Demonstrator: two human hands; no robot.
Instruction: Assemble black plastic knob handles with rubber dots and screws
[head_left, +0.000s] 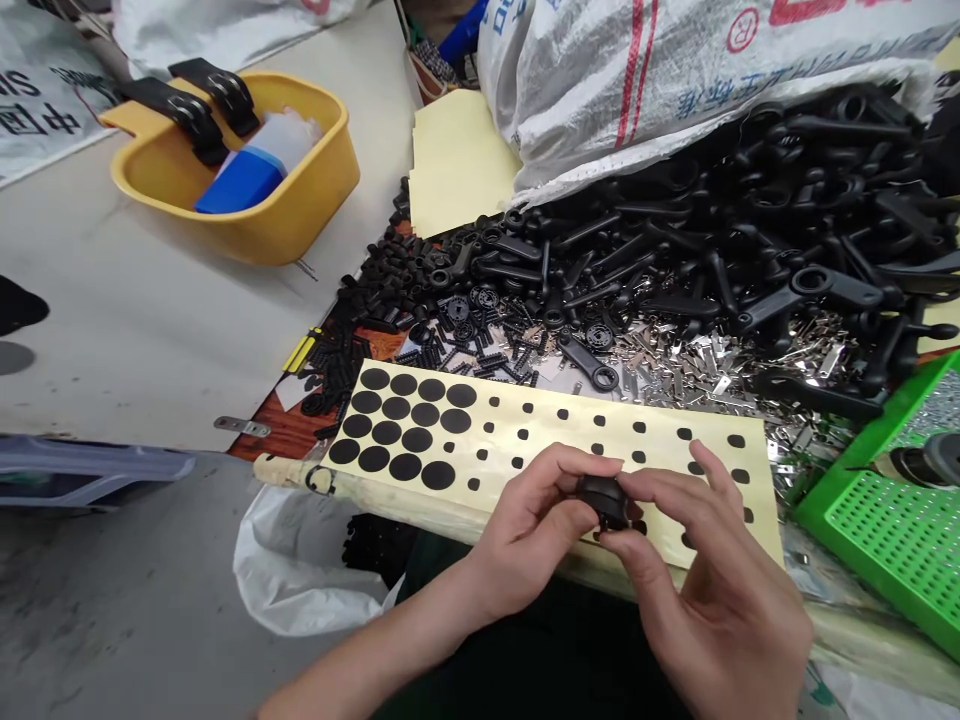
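Note:
Between my two hands is a small round black plastic part [604, 500], held above a pale yellow sticker sheet [540, 440]. My left hand [529, 535] pinches its left side between thumb and fingers. From the right, my right hand [705, 570] grips the same part with thumb and index finger, its other fingers raised. The sheet carries large black round stickers [405, 467] on its left and small black ones on the rest. My fingers cover some of the part and some stickers.
Black plastic arms [810, 285] spill from a white woven sack [600, 90] at the back right. Small metal clips [720, 365] lie before them. A green perforated basket [892, 510] stands at right. A yellow bin [300, 215] hangs at left, and a white bag [277, 570] sits below the table edge.

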